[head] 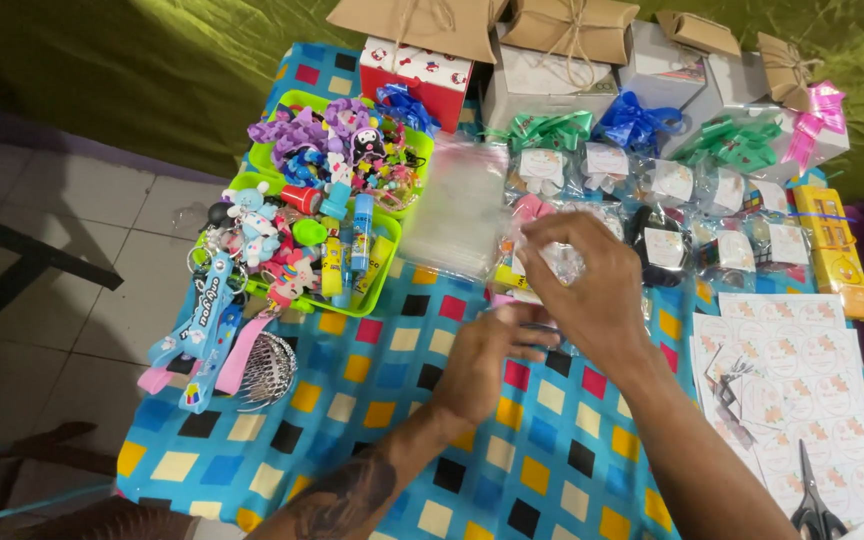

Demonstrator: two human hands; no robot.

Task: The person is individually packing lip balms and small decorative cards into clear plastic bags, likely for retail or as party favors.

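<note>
Right now we pinch a small clear bag (552,262) between both hands, above the middle of the checkered surface (372,420): right hand (592,290) gripping its top, left hand (487,360) clasping its lower edge. Behind it lie wrapped packets (667,245), green trays of trinkets (337,240) to the left, sticker sheets (802,390) and scissors (817,505) to the right.

I see a tablecloth (372,400) in bright blue, checked with yellow, black, red and cream squares; lime-green trays (377,290) holding multicoloured trinkets; a backdrop cloth (152,70) of olive green; brown paper boxes (562,25); a red and white box (417,75); ribbon bows in green (547,130), blue (637,122) and pink (820,108); white sticker sheets (802,380) with orange marks; black-handled scissors (814,510).
</note>
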